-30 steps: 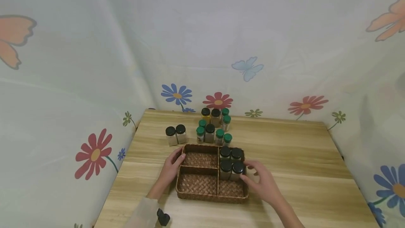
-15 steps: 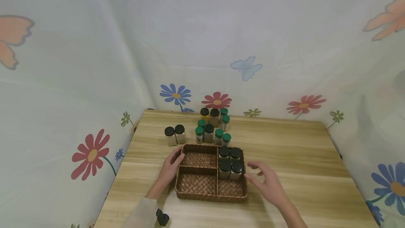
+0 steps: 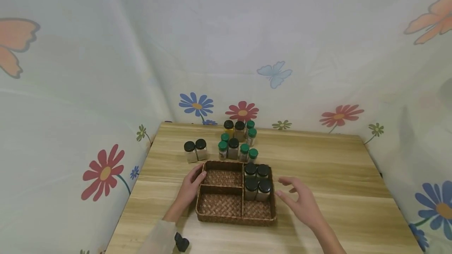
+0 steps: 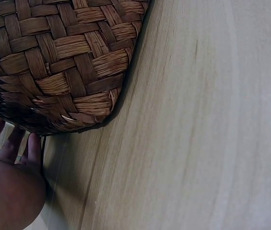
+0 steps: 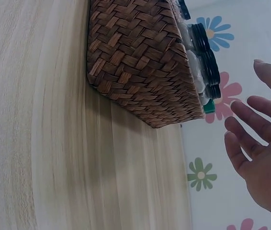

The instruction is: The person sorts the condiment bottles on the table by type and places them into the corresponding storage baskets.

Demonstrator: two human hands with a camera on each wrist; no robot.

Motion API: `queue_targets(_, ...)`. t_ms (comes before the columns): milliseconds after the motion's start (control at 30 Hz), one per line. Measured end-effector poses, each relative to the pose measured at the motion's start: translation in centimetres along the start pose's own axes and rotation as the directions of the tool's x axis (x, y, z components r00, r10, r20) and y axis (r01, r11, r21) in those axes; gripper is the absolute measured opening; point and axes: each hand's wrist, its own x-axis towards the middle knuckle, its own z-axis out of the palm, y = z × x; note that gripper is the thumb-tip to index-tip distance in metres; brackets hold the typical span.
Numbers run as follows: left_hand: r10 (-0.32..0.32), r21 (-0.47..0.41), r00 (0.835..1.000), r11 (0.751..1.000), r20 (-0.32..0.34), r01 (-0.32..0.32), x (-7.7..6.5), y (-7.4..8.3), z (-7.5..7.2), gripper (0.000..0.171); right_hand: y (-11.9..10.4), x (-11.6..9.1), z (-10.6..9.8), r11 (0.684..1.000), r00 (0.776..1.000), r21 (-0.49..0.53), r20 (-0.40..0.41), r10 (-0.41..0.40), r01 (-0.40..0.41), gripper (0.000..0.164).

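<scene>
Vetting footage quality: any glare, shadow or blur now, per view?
Head: faint bright patch on white floral backdrop; small green-lidded clear jars too soft for reading labels. Left wrist: brown woven rectangular basket deeply shadowed beside left hand. Right wrist: soft basket shadow on pale wooden tabletop.

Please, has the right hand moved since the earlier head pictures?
Yes: in the head view, the right hand has moved rightward, away from the divided woven basket.

Across the upper frame hangs a pale sheet point(image 3: 219, 22), its light-blue butterfly point(image 3: 274, 74) (rather faint) right of centre, a red flower point(image 3: 105, 173) lower left, a blue flower point(image 3: 443, 210) lower right; the wood-grained bench point(image 3: 328, 167) spans the lower centre.
</scene>
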Motion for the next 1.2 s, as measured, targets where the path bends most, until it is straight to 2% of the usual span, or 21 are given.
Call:
queue_targets(167,-0.002,0.017,1.0,1.0,-0.003,0.002,0.0,0.1,0.0,0.056,0.0,0.2,-0.1,1.0,1.0,0.005,0.007,0.02,-0.02,0.039)
queue_targets(433,0.014,0.037,1.0,0.999,-0.015,-0.014,0.0,0.0,0.1,0.055,0.0,0.5,0.0,1.0,1.0,0.02,-0.006,-0.008,0.008,0.038)
queue_targets(1000,0.01,0.007,1.0,1.0,0.001,-0.01,0.3,0.0,0.2,0.054,0.0,0.8,0.1,0.999,1.0,0.033,-0.026,0.014,-0.014,0.035)
queue_targets(1200,0.02,0.028,1.0,0.999,-0.015,-0.019,0.2,0.0,0.1,0.055,-0.2,1.1,0.2,0.998,0.999,0.06,-0.032,0.008,-0.006,0.035)
